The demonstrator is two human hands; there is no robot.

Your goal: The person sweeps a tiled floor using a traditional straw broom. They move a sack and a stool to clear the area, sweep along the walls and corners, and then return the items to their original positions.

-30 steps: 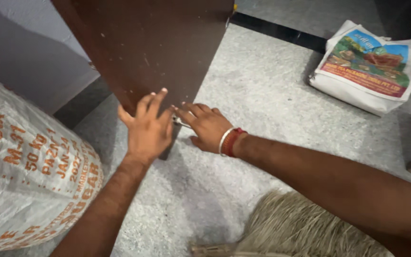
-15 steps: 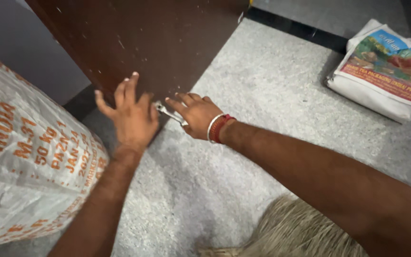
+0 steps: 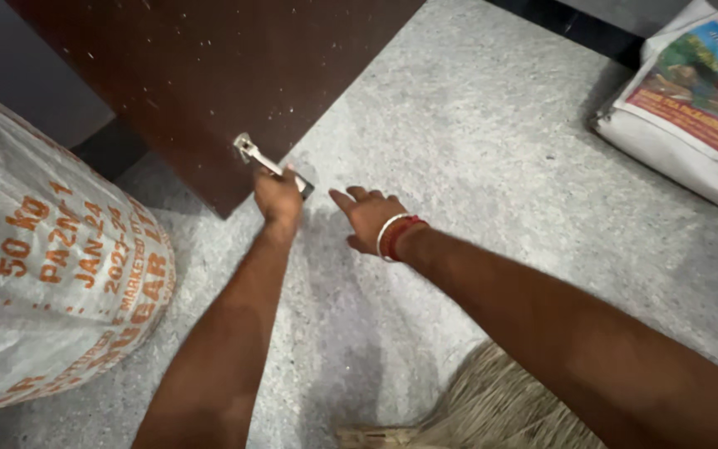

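I saw woven sack (image 3: 43,274) far left. L hand (image 3: 278,198) was clamped on metal door stopper (image 3: 269,165) at the brown door (image 3: 209,83) bottom corner. R hand (image 3: 369,218) hovered just beside, fingers apart, empty. Risk, imo: stopper could slip free w/ the door swinging onto R fingers.

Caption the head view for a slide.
Left hand grips a metal door stopper on a brown door; right hand hovers open.

Left hand (image 3: 278,198) seemingly gripping door stopper (image 3: 269,165), right hand (image 3: 369,218) beside it
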